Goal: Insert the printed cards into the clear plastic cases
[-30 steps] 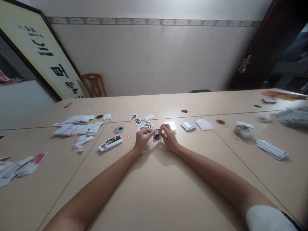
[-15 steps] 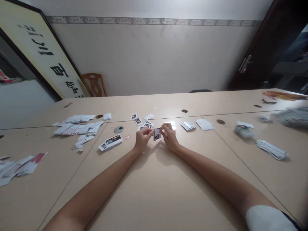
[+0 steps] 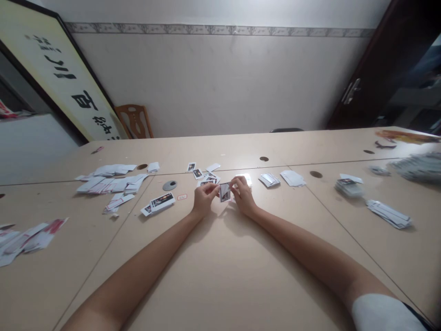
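Note:
Between my hands a small photo card [image 3: 225, 193] with a white border stands upright just above the table, its picture side toward me. My left hand [image 3: 204, 200] pinches its left edge between thumb and fingertips. With fingers bent, my right hand [image 3: 244, 195] pinches the upper right edge. Right behind my hands lies a loose heap of photo cards [image 3: 211, 177], partly hidden by the left hand. To the left, a larger stack of photo cards [image 3: 162, 201] rests on the table, near a small red-framed label [image 3: 182, 197].
Piles of white paper slips [image 3: 113, 184] lie at the left, with more red-marked papers [image 3: 32, 236] nearer. On the right are white card stacks [image 3: 269, 179], a bundle of strips [image 3: 389, 214] and plastic-wrapped packs [image 3: 418, 168]. Round cable holes [image 3: 264, 159] pierce the table.
The card between my fingers has shifted its angle slightly, and its picture catches the light differently. Both arms stay almost in place.

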Available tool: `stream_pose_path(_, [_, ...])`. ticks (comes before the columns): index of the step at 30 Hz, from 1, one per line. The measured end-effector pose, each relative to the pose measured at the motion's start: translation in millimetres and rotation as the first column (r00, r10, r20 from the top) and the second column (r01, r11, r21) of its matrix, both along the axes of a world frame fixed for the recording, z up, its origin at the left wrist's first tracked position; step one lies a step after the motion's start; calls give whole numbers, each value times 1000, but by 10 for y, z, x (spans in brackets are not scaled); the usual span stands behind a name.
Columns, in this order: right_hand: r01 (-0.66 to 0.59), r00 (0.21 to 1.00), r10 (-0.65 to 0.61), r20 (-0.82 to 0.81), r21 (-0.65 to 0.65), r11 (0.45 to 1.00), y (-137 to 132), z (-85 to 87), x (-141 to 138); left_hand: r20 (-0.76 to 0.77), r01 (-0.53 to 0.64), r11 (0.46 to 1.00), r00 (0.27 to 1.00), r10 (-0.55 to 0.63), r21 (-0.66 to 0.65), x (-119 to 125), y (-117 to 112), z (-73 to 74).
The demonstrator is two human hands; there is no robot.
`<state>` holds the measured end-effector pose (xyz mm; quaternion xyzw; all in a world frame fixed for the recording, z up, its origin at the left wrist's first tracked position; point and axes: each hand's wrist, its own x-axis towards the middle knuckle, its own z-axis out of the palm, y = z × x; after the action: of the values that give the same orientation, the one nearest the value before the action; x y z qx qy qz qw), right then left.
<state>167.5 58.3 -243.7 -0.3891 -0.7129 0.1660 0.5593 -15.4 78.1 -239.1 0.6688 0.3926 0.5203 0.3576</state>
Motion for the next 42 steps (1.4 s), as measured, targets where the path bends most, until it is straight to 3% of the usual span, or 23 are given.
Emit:
stream_pose_path(9, [-49,987,29,-159,-123,991,10,-25,-30,4,-21,999,1000,21,-36,-13,17,-9])
stream_pose_path(16, [-178,951,89,-296,-288,941,18,-22,-16,-36,77,994,996,-80,-84,1,12,17])
stream_pose_path(26, [-241,926,97,-365,-375,895,32,19,5,28,115,986,993,-112,-118,28,-24,62])
stream_pose_path(31, [-280,902,97,-421,-396,874,41,12,10,47,102,991,994,-99,-86,42,-45,74])
stream_pose_path(42, [-375,846,128,-518,-406,834,9,19,5,-96,15,998,995,-8,67,14,-102,183])
